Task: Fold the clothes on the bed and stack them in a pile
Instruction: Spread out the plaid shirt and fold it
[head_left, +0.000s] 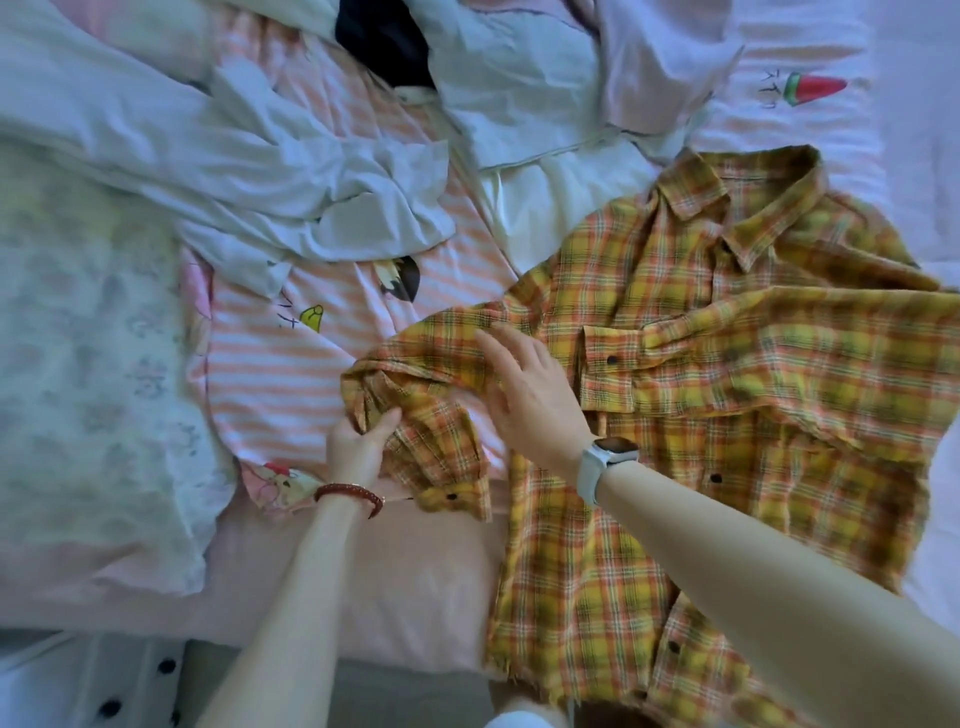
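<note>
A yellow and orange plaid shirt (727, 395) lies spread face up on the bed, collar at the far end. Its right sleeve is folded across the chest. Its left sleeve (415, 384) lies bunched out to the left. My left hand (358, 447), with a red bracelet on the wrist, pinches the bunched cuff end of that sleeve. My right hand (524, 395), with a white watch on the wrist, rests with straight fingers on the sleeve near the shoulder.
A heap of unfolded clothes lies at the far side: a white garment (291, 171), a dark one (384, 41) and a pale pink one (660, 67). The pink striped sheet (291, 374) covers the bed. A pale floral cover (88, 364) lies at the left.
</note>
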